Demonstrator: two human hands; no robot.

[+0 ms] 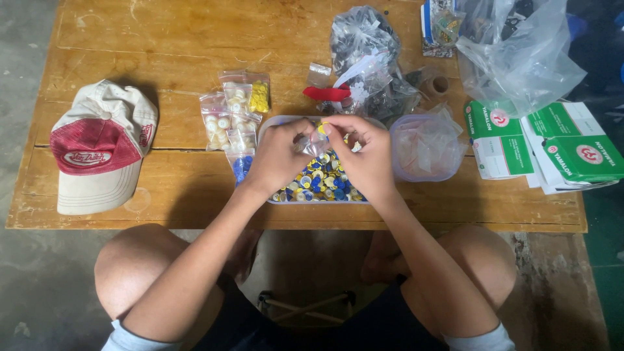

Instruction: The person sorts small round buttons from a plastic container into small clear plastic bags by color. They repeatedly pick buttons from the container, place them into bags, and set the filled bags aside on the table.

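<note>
Scuffed matt wooden table (195,39), glossy clear plastic bags (520,58), cloth cap (104,146), shiny plastic buttons (322,182).

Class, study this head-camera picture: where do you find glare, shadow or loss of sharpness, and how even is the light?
Head view: soft, even daylight on the wooden table; pale glare on the clear plastic bag at upper right; a faint shadow beside the cap; dim floor under the table edge; the left hand and right hand are slightly soft, so the small bag they pinch over the tray of buttons lacks detail.
</note>
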